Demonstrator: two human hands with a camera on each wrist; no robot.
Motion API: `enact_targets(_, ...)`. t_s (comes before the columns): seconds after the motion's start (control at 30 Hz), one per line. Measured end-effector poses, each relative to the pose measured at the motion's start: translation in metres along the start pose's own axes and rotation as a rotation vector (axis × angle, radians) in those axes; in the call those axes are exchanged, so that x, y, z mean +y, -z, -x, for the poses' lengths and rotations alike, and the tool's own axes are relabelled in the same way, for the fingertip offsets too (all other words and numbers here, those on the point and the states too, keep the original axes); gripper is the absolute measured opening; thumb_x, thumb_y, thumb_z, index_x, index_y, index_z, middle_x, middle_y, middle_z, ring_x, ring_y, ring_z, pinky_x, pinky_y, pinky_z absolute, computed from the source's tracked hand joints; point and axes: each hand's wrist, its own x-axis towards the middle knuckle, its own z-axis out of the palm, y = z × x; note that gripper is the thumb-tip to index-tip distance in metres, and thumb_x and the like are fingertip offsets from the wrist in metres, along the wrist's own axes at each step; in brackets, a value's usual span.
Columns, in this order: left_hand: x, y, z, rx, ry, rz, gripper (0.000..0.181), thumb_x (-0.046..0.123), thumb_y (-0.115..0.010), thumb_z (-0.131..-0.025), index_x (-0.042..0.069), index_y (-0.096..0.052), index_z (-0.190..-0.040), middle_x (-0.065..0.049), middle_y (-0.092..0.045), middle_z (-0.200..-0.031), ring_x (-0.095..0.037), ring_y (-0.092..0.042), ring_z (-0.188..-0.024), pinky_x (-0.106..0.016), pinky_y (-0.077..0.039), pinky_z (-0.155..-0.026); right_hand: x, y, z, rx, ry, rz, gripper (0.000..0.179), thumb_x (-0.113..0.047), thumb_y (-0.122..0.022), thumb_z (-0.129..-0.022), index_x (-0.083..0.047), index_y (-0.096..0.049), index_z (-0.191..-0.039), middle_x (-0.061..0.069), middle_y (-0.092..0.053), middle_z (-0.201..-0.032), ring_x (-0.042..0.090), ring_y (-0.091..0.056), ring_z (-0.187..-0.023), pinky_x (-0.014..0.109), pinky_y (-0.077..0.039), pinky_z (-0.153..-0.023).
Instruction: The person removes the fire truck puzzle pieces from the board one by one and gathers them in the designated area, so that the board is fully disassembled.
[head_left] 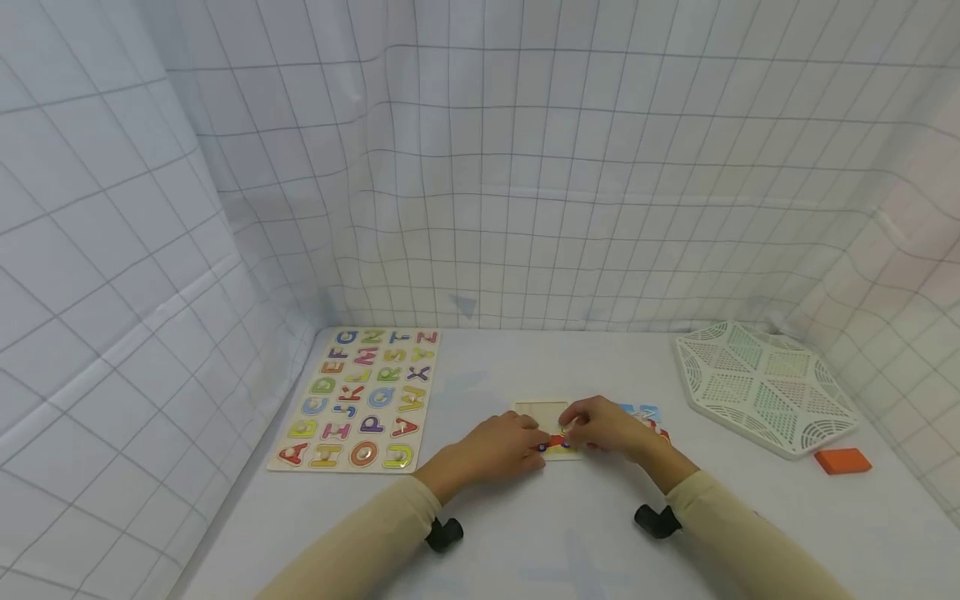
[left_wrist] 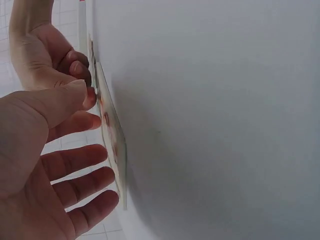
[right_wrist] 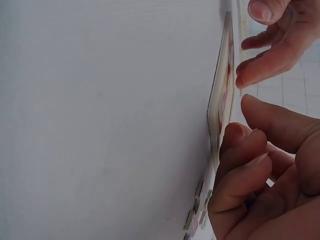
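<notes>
A small pale wooden puzzle board (head_left: 538, 410) lies flat between the two hands, with a red car picture with blue wheels (head_left: 556, 441) on its near part. My left hand (head_left: 504, 447) reaches over the board's left side. In the left wrist view its fingers (left_wrist: 80, 162) are spread and fairly straight, their tips at the board's edge. My right hand (head_left: 603, 429) is over the board's right side. The right wrist view shows its fingers (right_wrist: 240, 170) loosely bent, with a gap between thumb and forefinger and nothing visible in it. The hands partly hide the board.
Blue, white and red pieces (head_left: 647, 414) lie just right of the right hand. A letter puzzle board (head_left: 298, 433) lies at the left. At the right are a white perforated tray (head_left: 765, 387) and an orange block (head_left: 843, 461). Checked white cloth (head_left: 540, 233) hangs around the table.
</notes>
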Motion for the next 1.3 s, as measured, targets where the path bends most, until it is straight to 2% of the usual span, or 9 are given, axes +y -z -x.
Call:
enact_targets(0.1, 0.002, -0.001, 0.001, -0.012, -0.040, -0.035, 0.032, 0.033, -0.062, -0.101, 0.024, -0.071, -0.131, 0.001, -0.067, -0.128, -0.021, -0.061, -0.118, -0.037, -0.054, -0.094, -0.001, -0.004, -0.002, 0.010, 0.013, 0.024, 0.025, -0.004, -0.073, -0.084, 0.000, -0.072, -0.109, 0.000, -0.054, -0.071, 0.012, -0.047, -0.058, 0.024, -0.038, -0.052)
enact_targets(0.3, 0.000, -0.005, 0.002, -0.005, -0.060, -0.065, 0.032, 0.030, -0.062, -0.102, 0.026, -0.071, -0.132, 0.001, -0.067, -0.128, -0.020, -0.061, -0.119, -0.036, -0.054, -0.093, 0.000, -0.008, -0.003, 0.031, 0.015, 0.061, 0.019, -0.002, -0.073, -0.084, -0.002, -0.071, -0.103, 0.001, -0.054, -0.071, 0.013, -0.046, -0.058, 0.025, -0.037, -0.051)
enact_targets(0.53, 0.001, -0.007, 0.001, -0.018, -0.063, -0.081, 0.035, 0.032, -0.061, -0.101, 0.027, -0.069, -0.135, 0.002, -0.065, -0.129, -0.020, -0.060, -0.119, -0.036, -0.054, -0.091, -0.002, -0.008, -0.001, 0.061, 0.006, 0.086, 0.016, 0.001, -0.070, -0.083, -0.005, -0.067, -0.098, 0.002, -0.054, -0.074, 0.014, -0.048, -0.063, 0.027, -0.039, -0.055)
enact_targets(0.8, 0.002, -0.006, 0.001, -0.059, -0.050, -0.093, 0.040, 0.038, -0.064, -0.100, 0.026, -0.066, -0.138, 0.001, -0.063, -0.134, -0.020, -0.058, -0.123, -0.038, -0.052, -0.095, -0.001, -0.002, 0.001, 0.030, 0.044, 0.056, 0.017, 0.004, -0.064, -0.083, -0.003, -0.065, -0.098, 0.002, -0.055, -0.075, 0.015, -0.049, -0.065, 0.028, -0.040, -0.057)
enact_targets(0.9, 0.002, -0.004, 0.001, -0.062, -0.043, -0.087, 0.041, 0.040, -0.064, -0.099, 0.026, -0.066, -0.138, 0.002, -0.062, -0.134, -0.020, -0.057, -0.124, -0.039, -0.052, -0.097, 0.001, 0.004, 0.000, 0.004, 0.061, 0.025, 0.016, 0.003, -0.065, -0.084, -0.003, -0.065, -0.099, 0.001, -0.056, -0.075, 0.013, -0.049, -0.064, 0.026, -0.041, -0.057)
enact_targets(1.0, 0.002, -0.004, 0.001, -0.058, -0.043, -0.079, 0.042, 0.042, -0.065, -0.099, 0.027, -0.066, -0.137, 0.002, -0.062, -0.134, -0.018, -0.057, -0.123, -0.038, -0.051, -0.097, 0.004, 0.014, 0.003, 0.001, 0.035, -0.030, 0.016, 0.001, -0.064, -0.088, -0.002, -0.065, -0.104, 0.003, -0.058, -0.078, 0.015, -0.049, -0.063, 0.026, -0.040, -0.055)
enact_targets(1.17, 0.001, -0.003, 0.000, -0.054, -0.054, -0.093, 0.042, 0.045, -0.064, -0.099, 0.028, -0.066, -0.137, 0.003, -0.062, -0.135, -0.018, -0.057, -0.123, -0.037, -0.051, -0.096, 0.011, 0.038, 0.017, 0.045, -0.040, -0.087, 0.016, -0.006, -0.064, -0.094, -0.002, -0.062, -0.110, 0.007, -0.059, -0.081, 0.018, -0.047, -0.062, 0.027, -0.037, -0.051)
enact_targets(1.3, 0.001, -0.003, 0.001, -0.059, -0.041, -0.083, 0.042, 0.045, -0.064, -0.099, 0.028, -0.066, -0.137, 0.003, -0.061, -0.137, -0.018, -0.056, -0.125, -0.038, -0.051, -0.098, 0.021, 0.052, 0.031, 0.010, -0.050, -0.081, 0.018, -0.009, -0.065, -0.096, 0.000, -0.061, -0.111, 0.006, -0.059, -0.082, 0.018, -0.047, -0.064, 0.026, -0.036, -0.051)
